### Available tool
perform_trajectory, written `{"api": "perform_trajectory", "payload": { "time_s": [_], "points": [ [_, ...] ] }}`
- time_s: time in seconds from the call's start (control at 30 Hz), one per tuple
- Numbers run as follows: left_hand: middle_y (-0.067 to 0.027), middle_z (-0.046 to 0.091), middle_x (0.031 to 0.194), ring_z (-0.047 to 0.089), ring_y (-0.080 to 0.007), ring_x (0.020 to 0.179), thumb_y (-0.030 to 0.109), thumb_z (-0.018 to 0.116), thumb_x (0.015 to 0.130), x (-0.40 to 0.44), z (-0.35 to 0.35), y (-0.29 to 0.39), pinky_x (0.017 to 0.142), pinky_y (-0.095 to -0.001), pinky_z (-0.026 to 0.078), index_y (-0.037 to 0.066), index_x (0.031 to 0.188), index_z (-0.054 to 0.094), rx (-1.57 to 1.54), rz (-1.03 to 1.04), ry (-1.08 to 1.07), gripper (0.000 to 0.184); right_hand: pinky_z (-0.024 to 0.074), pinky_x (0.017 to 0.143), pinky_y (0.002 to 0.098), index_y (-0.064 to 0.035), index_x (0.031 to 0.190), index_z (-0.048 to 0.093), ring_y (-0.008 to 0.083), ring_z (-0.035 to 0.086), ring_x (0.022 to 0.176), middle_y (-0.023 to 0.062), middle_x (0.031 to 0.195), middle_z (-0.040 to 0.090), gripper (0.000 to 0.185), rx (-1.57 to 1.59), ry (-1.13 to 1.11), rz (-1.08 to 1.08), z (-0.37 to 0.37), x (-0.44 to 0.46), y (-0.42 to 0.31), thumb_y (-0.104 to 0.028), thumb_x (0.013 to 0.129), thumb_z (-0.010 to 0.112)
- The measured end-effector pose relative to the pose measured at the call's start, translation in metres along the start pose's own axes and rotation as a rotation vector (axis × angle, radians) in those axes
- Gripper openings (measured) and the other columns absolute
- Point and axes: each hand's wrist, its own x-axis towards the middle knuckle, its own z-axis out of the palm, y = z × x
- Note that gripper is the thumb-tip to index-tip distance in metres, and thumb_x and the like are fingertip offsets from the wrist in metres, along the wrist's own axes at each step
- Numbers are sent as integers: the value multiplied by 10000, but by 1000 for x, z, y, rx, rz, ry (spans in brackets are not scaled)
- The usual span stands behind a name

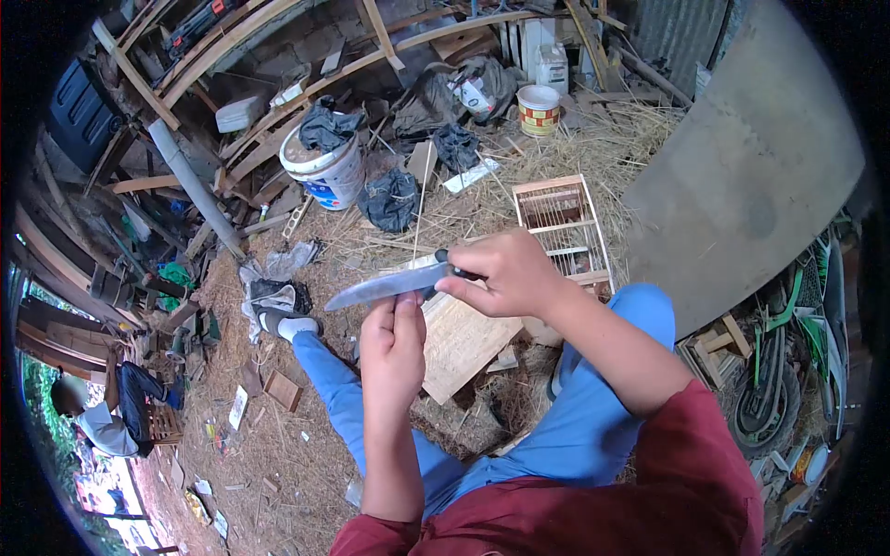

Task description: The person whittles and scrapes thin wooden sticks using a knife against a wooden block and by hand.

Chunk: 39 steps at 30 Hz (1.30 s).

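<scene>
My right hand [505, 273] is closed round the black handle of a knife [385, 285], its broad blade pointing left. Below the blade, my left hand [391, 343] is pinched shut on a thin pale stick [422, 204], which extends away from me beyond the knife. The blade crosses the stick just above my left fingertips; whether it cuts into it I cannot tell. Under my hands, between my knees, lies a light wooden board [464, 347]. Just past my right hand rests a small wooden cage [561, 208] with thin bars.
A white bucket [324, 171] with a black bag on top stands ahead left, a smaller bucket [539, 111] farther back. At right leans a large grey sheet [742, 167], near a motorcycle wheel [765, 408]. Straw and scraps litter the ground. Another person [111, 412] sits far left.
</scene>
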Motion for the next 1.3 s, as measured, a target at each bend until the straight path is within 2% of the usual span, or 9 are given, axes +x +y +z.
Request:
{"api": "perform_trajectory", "payload": {
  "time_s": [0.27, 0.4, 0.53, 0.67, 0.8, 0.93, 0.97, 1.1, 1.3],
  "points": [
    [89, 380, 680, 302, -5, 583, 180, 455, 1101, -5, -5, -1, 507, -210, 239, 50, 989, 548, 46, 20, -15, 195, 467, 484, 429, -115, 686, 609, 327, 636, 548, 96, 589, 608, 462, -19, 11, 16, 0, 2, 0, -504, 934, 644],
    [93, 401, 691, 294, 6, 548, 216, 479, 1098, -6, -7, -1, 465, -202, 215, 56, 1006, 558, 23, 76, -30, 202, 484, 511, 437, -130, 712, 624, 328, 646, 569, 93, 591, 609, 444, -84, -46, 222, -7, 7, 20, -515, 932, 645],
    [87, 387, 680, 312, -5, 585, 175, 463, 1098, -6, -4, 1, 505, -213, 241, 47, 988, 555, 20, 83, -29, 192, 430, 484, 418, -99, 726, 631, 318, 602, 536, 115, 584, 573, 387, -32, -21, 25, -4, 1, 6, -426, 920, 699],
    [87, 391, 681, 315, -4, 586, 179, 460, 1099, -11, -7, 1, 503, -213, 243, 46, 990, 556, 39, 54, -22, 197, 481, 514, 447, -160, 789, 703, 344, 627, 537, 120, 561, 596, 435, -4, -66, 392, -14, 7, 35, -559, 936, 609],
    [86, 389, 675, 311, -6, 576, 182, 456, 1099, -7, -9, -9, 497, -216, 244, 46, 989, 554, 11, 59, -36, 201, 441, 506, 414, -108, 787, 701, 316, 604, 547, 127, 592, 589, 405, -28, -87, 73, -3, -2, 14, -479, 941, 655],
    [85, 382, 660, 299, -6, 560, 175, 452, 1099, -14, -16, -19, 489, -217, 235, 55, 963, 537, 11, 41, -30, 200, 498, 607, 460, -70, 800, 681, 347, 658, 646, 164, 700, 659, 530, 89, 29, 692, -11, 11, 50, -545, 991, 544],
    [86, 380, 655, 296, -6, 556, 171, 451, 1099, -15, -18, -23, 488, -216, 231, 58, 955, 532, 16, 48, -31, 200, 456, 576, 392, -45, 789, 671, 241, 590, 570, 88, 623, 610, 550, 262, 212, 677, -2, 7, 63, -532, 1011, 546],
    [87, 369, 648, 296, -9, 556, 162, 443, 1099, -23, -17, -32, 488, -222, 233, 59, 947, 519, 27, 23, -79, 198, 339, 529, 279, -71, 921, 706, 59, 397, 584, -71, 629, 458, 443, 985, 223, 990, -4, 6, 42, -491, 1013, 600],
    [83, 369, 649, 303, -16, 567, 156, 444, 1098, -33, -7, -32, 498, -228, 250, 59, 952, 518, 115, 33, -130, 191, 260, 441, 226, -90, 1001, 659, 9, 347, 488, -106, 632, 454, 224, 1123, 203, 920, -7, 8, 21, -304, 971, 716]
  ]
}}
